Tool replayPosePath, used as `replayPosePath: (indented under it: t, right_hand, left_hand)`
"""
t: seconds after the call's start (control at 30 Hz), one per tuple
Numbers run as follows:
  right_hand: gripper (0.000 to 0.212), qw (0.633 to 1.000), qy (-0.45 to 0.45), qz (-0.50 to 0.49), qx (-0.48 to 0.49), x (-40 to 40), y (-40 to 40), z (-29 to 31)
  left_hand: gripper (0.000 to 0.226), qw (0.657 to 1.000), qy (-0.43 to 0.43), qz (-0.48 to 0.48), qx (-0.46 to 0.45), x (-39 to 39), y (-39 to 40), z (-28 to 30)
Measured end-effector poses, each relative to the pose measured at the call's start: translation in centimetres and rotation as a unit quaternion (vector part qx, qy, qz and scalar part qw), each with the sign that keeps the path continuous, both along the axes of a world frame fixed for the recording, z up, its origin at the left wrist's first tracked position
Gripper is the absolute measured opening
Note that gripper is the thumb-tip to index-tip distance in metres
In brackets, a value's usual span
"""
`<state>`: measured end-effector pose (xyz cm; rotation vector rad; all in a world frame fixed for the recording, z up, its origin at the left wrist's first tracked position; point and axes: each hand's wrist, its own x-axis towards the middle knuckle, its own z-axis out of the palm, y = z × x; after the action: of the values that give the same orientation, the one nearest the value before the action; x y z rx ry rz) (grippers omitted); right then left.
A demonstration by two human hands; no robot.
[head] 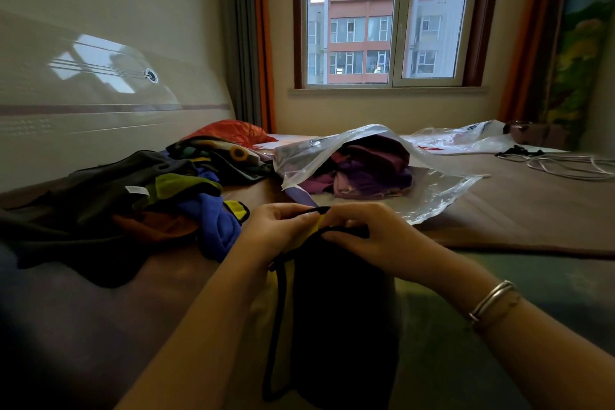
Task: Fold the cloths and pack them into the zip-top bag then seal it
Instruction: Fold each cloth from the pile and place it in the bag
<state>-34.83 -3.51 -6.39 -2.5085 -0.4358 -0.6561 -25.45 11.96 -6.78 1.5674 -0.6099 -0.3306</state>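
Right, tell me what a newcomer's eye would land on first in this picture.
First, the two hands at centre: the left hand and right hand pinch the top edge of a dark cloth with a yellow lining. Just beyond them lies the open zip-top bag, with purple cloths already inside. To the left sprawls a heap of unfolded cloths in black, blue, yellow and orange.

Glossy clear plastic zip-top bag (crinkled), matt soft cloths, shiny metal bangle.

Daylit window, orange curtains, bed
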Motion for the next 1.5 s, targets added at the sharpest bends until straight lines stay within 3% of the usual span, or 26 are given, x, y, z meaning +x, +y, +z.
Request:
replayPosePath:
  t: [0.17,0.23,0.4,0.57,0.73,0.87,0.97,1.07,1.17,1.33,1.43,1.5]
  right_hand:
    - [0.011,0.993,0.000,0.046,0.107,0.0,1.0,1.0]
    - [0.008,0.997,-0.013,0.010,0.069,0.4,0.8,0.8]
    - [0.017,0.998,-0.017,-0.058,0.010,0.6,0.4,0.3]
    - [0.012,0.994,-0.053,-0.092,0.010,0.5,0.1,0.2]
    - [0.014,0.988,-0.083,-0.127,0.030,0.5,-0.7,-0.1]
    - [0.026,0.983,-0.086,-0.152,0.060,0.5,-1.4,-0.2]
    - [0.041,0.981,-0.073,-0.158,0.083,0.1,-1.5,0.0]
    - [0.053,0.985,-0.003,-0.169,0.029,-0.5,-1.6,0.4]
    - [0.056,0.981,0.080,-0.176,-0.032,-1.3,-2.6,0.3]
    - [0.071,0.958,0.048,-0.250,-0.130,-1.7,-4.1,0.1]
    - [0.040,0.938,-0.003,-0.300,-0.175,-1.5,-3.9,-0.2]
    - [0.028,0.937,-0.035,-0.317,-0.144,-1.5,-4.0,-0.1]
  left_hand:
    - [0.012,0.996,0.053,-0.062,-0.034,0.2,0.3,0.0]
    - [0.013,0.989,0.102,-0.093,-0.060,-0.2,0.3,0.1]
    - [0.046,0.979,0.138,-0.134,-0.074,-0.3,0.3,0.1]
    - [0.040,0.972,0.160,-0.150,-0.088,-0.5,0.2,0.2]
    - [0.076,0.971,0.134,-0.180,-0.080,-0.7,0.1,0.9]
    - [0.073,0.969,0.100,-0.194,-0.115,-1.6,-0.3,0.9]
    - [0.048,0.987,0.042,-0.124,-0.092,-1.3,-0.4,0.6]
    - [0.026,0.995,-0.027,-0.026,-0.095,-0.7,-0.5,0.3]
    - [0.026,0.990,-0.018,0.003,-0.141,-0.3,-0.3,0.5]
    - [0.024,0.989,-0.019,0.000,-0.144,0.5,0.7,0.6]
    - [0.020,0.988,-0.024,0.009,-0.152,0.4,0.7,0.6]
    - [0.019,0.986,-0.043,0.034,-0.155,0.6,0.8,0.7]
